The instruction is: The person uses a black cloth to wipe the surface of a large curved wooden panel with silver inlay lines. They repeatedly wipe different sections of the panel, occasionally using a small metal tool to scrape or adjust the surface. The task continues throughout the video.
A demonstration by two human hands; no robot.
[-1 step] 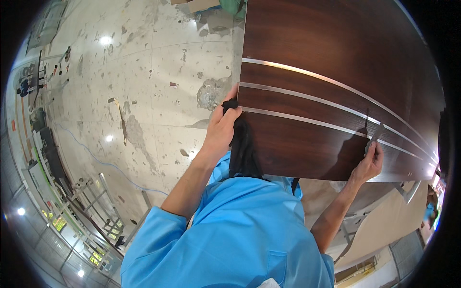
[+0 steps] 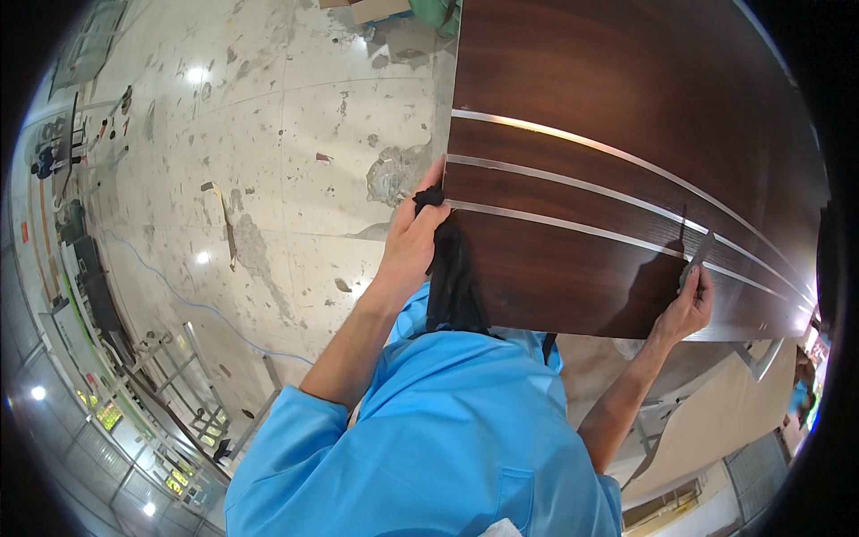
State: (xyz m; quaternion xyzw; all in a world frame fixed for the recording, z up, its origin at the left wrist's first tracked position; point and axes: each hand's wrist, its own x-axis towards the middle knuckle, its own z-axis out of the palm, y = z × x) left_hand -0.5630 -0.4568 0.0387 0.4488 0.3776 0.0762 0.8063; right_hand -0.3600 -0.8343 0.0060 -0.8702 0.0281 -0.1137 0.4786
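Observation:
A dark brown wood-grain panel (image 2: 555, 286) lies in front of me, with three narrow silvery strips (image 2: 573, 223) running across it. At the panel's left edge, my left hand (image 2: 412, 246) is closed on a bunched black cloth (image 2: 456, 282), whose loose end hangs over the near left corner. The fingertips of that hand reach along the edge beside the strip ends. My right hand (image 2: 687, 309) pinches a thin grey blade-like tool (image 2: 702, 249) over the nearest strip on the right, and a dark shadow falls beside it. Whether its tip touches the panel, I cannot tell.
Stained, patched floor (image 2: 295, 161) stretches to the left, with a thin blue hose (image 2: 206, 306) along it. Metal frames (image 2: 183, 376) stand at the lower left. Cardboard (image 2: 380, 9) lies at the top, and a pale brown sheet (image 2: 716, 430) sits under the panel's right side.

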